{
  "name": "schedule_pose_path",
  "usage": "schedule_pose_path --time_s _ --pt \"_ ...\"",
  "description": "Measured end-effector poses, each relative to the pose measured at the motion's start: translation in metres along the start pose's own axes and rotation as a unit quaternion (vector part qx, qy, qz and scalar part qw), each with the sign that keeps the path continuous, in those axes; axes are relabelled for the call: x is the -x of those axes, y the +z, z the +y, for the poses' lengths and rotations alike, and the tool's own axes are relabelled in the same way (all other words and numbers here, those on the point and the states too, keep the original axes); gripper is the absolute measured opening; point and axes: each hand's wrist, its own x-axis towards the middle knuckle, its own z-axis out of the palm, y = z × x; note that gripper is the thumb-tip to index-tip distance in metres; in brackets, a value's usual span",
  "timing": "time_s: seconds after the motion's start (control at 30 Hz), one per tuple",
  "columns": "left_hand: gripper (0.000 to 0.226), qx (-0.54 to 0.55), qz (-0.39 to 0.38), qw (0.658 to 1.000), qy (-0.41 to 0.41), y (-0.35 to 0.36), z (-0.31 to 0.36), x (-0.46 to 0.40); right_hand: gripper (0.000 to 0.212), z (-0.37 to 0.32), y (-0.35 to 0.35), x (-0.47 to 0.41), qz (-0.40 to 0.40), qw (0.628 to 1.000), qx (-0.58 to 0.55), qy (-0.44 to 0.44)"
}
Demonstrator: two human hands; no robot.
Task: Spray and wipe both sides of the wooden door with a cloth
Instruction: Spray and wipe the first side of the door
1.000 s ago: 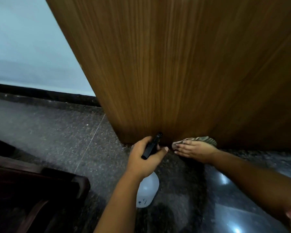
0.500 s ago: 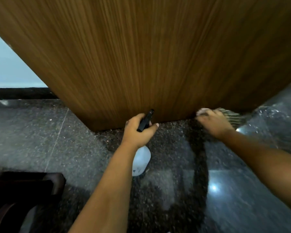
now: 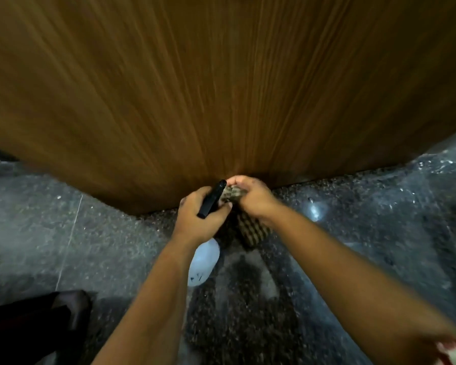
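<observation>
Head view: I look down at the foot of the wooden door (image 3: 221,88), with both my forearms reaching in from below; the frame is smeared with motion.
Left grip: my left hand (image 3: 199,219) is curled round the neck of the spray bottle (image 3: 204,262), fingers over its black trigger head, which points up and away towards the door. The pale bottle body hangs below my wrist, over the floor.
Right grip: my right hand (image 3: 250,197) pinches the checked cloth (image 3: 250,227) at its top, fingers curled, just beside my left grip and touching it near the nozzle.
Cloth: bunched between the two grips at the top, with the rest hanging below my right hand, in front of the door's bottom edge. I cannot tell whether it touches the wood.
Change from half a second ago: my right hand was out to the right of the left grip, pressing the cloth against the bottom edge of the door. Now it has come in beside the left grip and the cloth dangles from it.
Left hand since then: it keeps the same hold on the bottle.
Door: its bottom edge sits just beyond both grips.
Floor: dark speckled stone floor (image 3: 379,233), glossy to the right of my right arm.
Lower left: a dark wooden piece of furniture (image 3: 37,322), well apart from the grips.
</observation>
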Motion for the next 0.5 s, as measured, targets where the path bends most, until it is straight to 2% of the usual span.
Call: schedule_pose_path --time_s 0.1,0.23,0.3,0.37,0.5 --pt "0.020 -0.012 -0.022 1.000 0.013 0.001 0.008 -0.004 0.030 -0.005 -0.007 0.010 -0.044 0.997 -0.062 0.020" --pt "0.019 -0.011 -0.060 0.998 0.027 -0.009 0.042 0.002 0.045 -0.040 -0.028 0.040 -0.051 0.991 -0.119 0.031" --pt "0.009 0.001 -0.066 0.997 0.039 -0.017 0.076 0.012 0.046 -0.065 -0.049 0.061 -0.028 0.990 -0.131 0.031" --pt "0.010 0.010 -0.072 0.996 0.050 -0.027 0.111 0.026 0.047 -0.095 -0.068 0.084 -0.006 0.990 -0.141 0.023" --pt "0.016 0.038 -0.055 0.997 0.047 -0.059 0.203 0.060 0.064 -0.171 -0.120 0.137 0.070 0.981 -0.178 0.045"
